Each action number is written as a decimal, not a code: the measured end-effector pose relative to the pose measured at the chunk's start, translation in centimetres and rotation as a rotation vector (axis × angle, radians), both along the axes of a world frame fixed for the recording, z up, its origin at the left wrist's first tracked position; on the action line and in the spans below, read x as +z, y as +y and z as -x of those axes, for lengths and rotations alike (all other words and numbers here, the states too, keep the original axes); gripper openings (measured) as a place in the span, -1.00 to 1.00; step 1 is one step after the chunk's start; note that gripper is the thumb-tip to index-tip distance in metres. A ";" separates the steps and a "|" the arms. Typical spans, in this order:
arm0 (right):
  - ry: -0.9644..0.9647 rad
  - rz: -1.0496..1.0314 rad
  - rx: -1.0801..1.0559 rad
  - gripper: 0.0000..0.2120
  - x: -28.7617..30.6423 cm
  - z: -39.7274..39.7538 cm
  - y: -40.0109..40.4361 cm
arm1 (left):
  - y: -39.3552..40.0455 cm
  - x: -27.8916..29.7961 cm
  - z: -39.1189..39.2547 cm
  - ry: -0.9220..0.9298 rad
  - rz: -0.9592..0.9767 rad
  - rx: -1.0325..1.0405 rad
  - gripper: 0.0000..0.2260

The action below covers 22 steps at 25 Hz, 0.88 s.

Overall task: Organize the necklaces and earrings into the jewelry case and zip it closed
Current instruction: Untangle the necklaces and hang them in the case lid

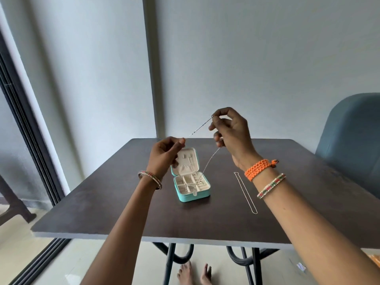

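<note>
Pale walls and a dark brown table point(115, 204) frame the work, with a blue-grey chair point(353, 140) at the far right corner. At the centre of the grip, the right hand point(231, 132) is raised above the table's far edge and pinches a thin necklace point(200, 127) between thumb and forefinger, the other fingers loosely curled; the left hand point(164, 153), lower and nearer the case, pinches the same chain at its fingertips. Between the two pinches the chain runs taut on a slant, high at the right and low at the left. From the right hand a second length of it hangs down and leftward, so that its low end reaches the open turquoise jewelry case point(192, 177), which stands directly below and between the hands, lid upright, cream compartments facing up. Whether the dangling end rests in a compartment or only hangs over one cannot be told. The case lies straight down from the grip, so the likely move is a lowering, with the left hand the nearer one. To the right of the case, well apart from it, a second necklace point(245, 193) lies stretched on the table, its long axis running near to far.
</note>
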State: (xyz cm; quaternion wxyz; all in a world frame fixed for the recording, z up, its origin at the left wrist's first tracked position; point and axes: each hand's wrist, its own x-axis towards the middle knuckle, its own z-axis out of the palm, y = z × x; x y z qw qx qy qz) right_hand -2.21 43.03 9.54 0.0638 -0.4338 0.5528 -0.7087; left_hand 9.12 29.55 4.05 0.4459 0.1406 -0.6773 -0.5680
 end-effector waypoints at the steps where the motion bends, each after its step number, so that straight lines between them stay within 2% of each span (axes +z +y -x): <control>1: 0.127 -0.002 -0.096 -0.88 0.2 0.5 0.3 | -0.2 0.2 -0.3 0.032 0.041 0.075 -0.81; 3: 0.436 -0.128 -0.292 -0.90 0.9 1.4 1.1 | -0.8 0.2 -1.0 0.011 0.232 0.221 -0.80; 6: 0.847 -0.446 -0.420 -0.81 1.7 2.5 2.4 | -1.5 -0.6 -1.5 -0.312 0.571 0.382 -0.74; 7: 0.944 -0.505 -0.417 -0.72 1.8 2.9 2.6 | -1.8 -1.0 -1.5 -0.412 0.651 0.387 -0.70; 9: 1.043 -0.534 -0.442 -0.55 2.0 3.7 2.7 | -2.0 -1.8 -1.0 -0.492 0.745 0.358 -0.70; 11: 0.980 -0.477 -0.487 -0.55 2.7 4.3 3.2 | -2.0 -2.5 -0.4 -0.472 0.782 0.364 -0.78; 13: 0.775 -0.408 -0.463 -0.69 3.8 4.8 4.0 | -2.2 -2.7 -0.2 -0.427 0.721 0.386 -0.85; 16: 0.356 -0.312 -0.189 -0.85 5.1 5.0 4.9 | -2.1 -2.3 -0.1 -0.334 0.540 0.373 -0.81; 18: 0.176 -0.249 0.032 -0.86 5.4 4.4 5.1 | -1.2 -1.2 0.2 -0.242 0.379 0.307 -0.79; 20: 0.152 -0.242 0.143 -0.88 5.8 3.8 5.1 | 0.1 0.1 0.6 -0.131 0.203 0.177 -0.81; 22: 0.214 -0.285 0.130 -0.88 6.3 3.0 4.9 | 1.4 1.4 1.2 -0.109 0.112 0.063 -0.78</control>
